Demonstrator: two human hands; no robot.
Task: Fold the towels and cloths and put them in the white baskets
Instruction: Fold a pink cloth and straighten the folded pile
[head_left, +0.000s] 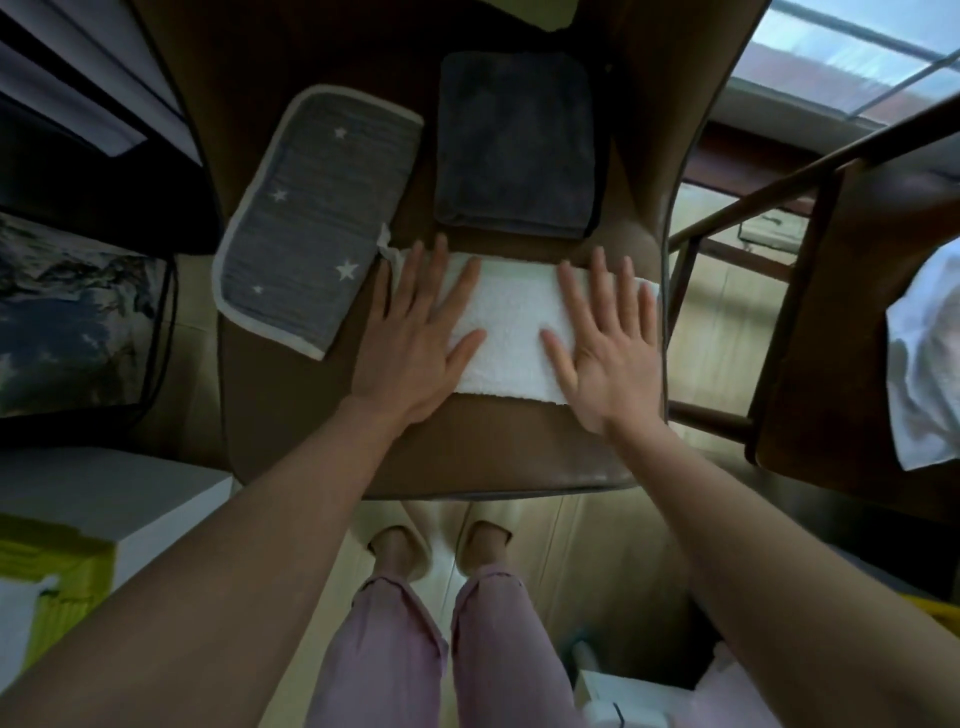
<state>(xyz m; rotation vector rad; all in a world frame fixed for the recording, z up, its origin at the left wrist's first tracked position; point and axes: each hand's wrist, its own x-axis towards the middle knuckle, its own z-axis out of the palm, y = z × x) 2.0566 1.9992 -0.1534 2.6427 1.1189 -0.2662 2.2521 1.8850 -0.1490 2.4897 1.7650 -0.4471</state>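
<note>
Where flat palms press, fluffy white terry towel (511, 332), rectangular

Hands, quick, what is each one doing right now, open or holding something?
Left hand: open, fingers straight, pressing flat on the white towel.
Right hand: open, fingers spread, pressing flat on the same towel.

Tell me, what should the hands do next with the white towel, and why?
Probably fold it in half, one end carried over onto the other. The white towel lies as a long flat strip on the brown seat, and the left hand and right hand press flat on its two ends. Beside it, the grey star cloth and dark towel already look folded.
</note>
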